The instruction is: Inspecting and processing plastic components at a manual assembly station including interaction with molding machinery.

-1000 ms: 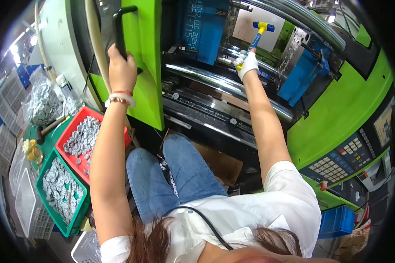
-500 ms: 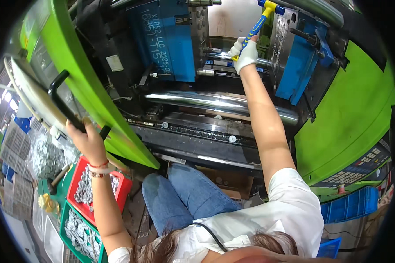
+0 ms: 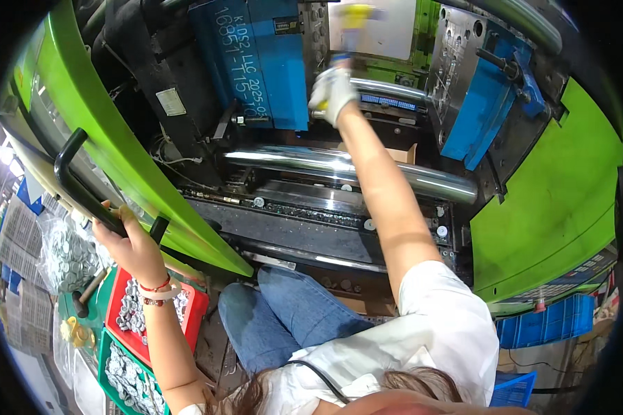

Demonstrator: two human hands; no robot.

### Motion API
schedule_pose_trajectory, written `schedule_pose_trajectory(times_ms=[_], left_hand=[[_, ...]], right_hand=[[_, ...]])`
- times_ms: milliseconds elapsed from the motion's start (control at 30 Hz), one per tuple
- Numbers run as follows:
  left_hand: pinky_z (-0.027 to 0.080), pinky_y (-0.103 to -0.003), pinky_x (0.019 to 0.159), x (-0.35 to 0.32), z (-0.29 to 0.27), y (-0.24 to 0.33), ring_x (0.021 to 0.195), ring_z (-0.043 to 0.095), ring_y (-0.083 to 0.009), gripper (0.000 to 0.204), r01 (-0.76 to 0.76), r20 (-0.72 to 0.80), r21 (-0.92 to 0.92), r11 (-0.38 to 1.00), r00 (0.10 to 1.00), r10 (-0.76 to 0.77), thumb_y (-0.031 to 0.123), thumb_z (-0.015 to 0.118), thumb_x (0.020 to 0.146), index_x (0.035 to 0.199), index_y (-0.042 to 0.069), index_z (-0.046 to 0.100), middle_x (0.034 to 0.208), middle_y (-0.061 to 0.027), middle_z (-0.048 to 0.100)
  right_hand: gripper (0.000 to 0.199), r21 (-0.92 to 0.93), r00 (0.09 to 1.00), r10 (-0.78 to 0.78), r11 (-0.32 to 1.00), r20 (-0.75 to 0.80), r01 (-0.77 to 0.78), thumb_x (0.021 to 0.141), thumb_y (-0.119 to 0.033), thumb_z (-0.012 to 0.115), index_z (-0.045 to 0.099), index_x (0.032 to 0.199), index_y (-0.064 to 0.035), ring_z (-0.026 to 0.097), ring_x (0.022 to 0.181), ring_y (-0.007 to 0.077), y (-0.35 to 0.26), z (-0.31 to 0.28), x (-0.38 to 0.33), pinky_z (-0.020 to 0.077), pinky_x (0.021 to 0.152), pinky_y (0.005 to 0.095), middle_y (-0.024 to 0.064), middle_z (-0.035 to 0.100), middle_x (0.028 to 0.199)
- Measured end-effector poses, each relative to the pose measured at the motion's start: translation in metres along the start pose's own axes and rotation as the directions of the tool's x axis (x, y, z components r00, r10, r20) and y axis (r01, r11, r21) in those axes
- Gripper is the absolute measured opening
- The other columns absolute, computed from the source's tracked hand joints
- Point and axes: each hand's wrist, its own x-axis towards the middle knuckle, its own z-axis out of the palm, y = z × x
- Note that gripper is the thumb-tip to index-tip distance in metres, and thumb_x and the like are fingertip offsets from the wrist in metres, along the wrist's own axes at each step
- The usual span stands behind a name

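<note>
Our L hand (image 3: 130, 238) wraps black door handle (image 3: 83, 191); gloved R hand (image 3: 335, 93) clamped on blurred hammer (image 3: 355, 17). We reckon: poss. nick on L mould half (image 3: 273, 76) w/ misjudged swing.

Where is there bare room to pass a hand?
The gap between the white-gloved right hand and the right blue metal block seems open. The flat dark ledge below the thick shiny steel bar looks mostly bare. Crowded with grey pieces: red plastic tray, green plastic tray.
</note>
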Motion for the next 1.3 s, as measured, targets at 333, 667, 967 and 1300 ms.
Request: schedule_pose_trajectory(times_ms=[333, 667, 967, 1300], left_hand=[[0.040, -0.022, 0.067, 0.000, 0.001, 0.000, 0.075, 0.045, -0.0085, 0.022, -0.015, -0.007, -0.015, 1.000, 1.000, 0.015, 0.005, 0.052, 0.093, 0.115, 0.000, 0.049, 0.088, -0.0017, 0.047], [0.042, -0.026, 0.076, 0.000, -0.001, -0.007, 0.081, 0.047, -0.0129, 0.026, 0.042, 0.017, 0.002, 0.999, 0.999, -0.042, 0.009, 0.053, 0.094, 0.117, -0.003, 0.048, 0.093, -0.0054, 0.048], [0.043, -0.026, 0.074, -0.002, 0.002, -0.008, 0.081, 0.048, -0.0136, 0.028, 0.010, -0.021, 0.019, 1.000, 1.000, -0.009, 0.011, 0.051, 0.094, 0.117, -0.005, 0.047, 0.096, -0.0069, 0.050], [0.038, -0.021, 0.065, -0.002, 0.003, -0.003, 0.072, 0.043, -0.0086, 0.029, 0.091, -0.016, -0.043, 0.995, 0.996, -0.092, 0.010, 0.050, 0.093, 0.119, -0.005, 0.046, 0.092, -0.0042, 0.047]], right_hand=[[0.058, 0.128, 0.961, -0.267, 0.953, -0.068, 0.274, 0.089, -0.071, 0.030, 0.041, 0.070, -0.0174, 0.032, 0.035, 0.0156, -0.041, -0.037, 0.001, 0.0344, 0.037, 0.0361, -0.0024, 0.032, 0.047], [0.059, -0.234, 0.997, -0.051, 0.971, -0.051, 0.038, 0.090, -0.064, 0.039, 0.049, 0.075, -0.0087, 0.044, 0.036, 0.0195, 0.006, -0.023, -0.019, 0.0455, 0.037, 0.0407, 0.0041, 0.044, 0.052], [0.060, 0.214, 0.970, -0.222, 0.947, -0.096, 0.238, 0.088, -0.071, 0.030, 0.043, 0.069, -0.0157, 0.037, 0.035, 0.0194, -0.023, -0.014, -0.010, 0.0355, 0.036, 0.0396, 0.0008, 0.037, 0.048], [0.058, 0.140, 0.980, -0.182, 0.972, -0.078, 0.191, 0.087, -0.070, 0.037, 0.042, 0.072, -0.0142, 0.030, 0.034, 0.0172, -0.019, -0.039, 0.012, 0.0326, 0.036, 0.0370, 0.0000, 0.032, 0.046]])
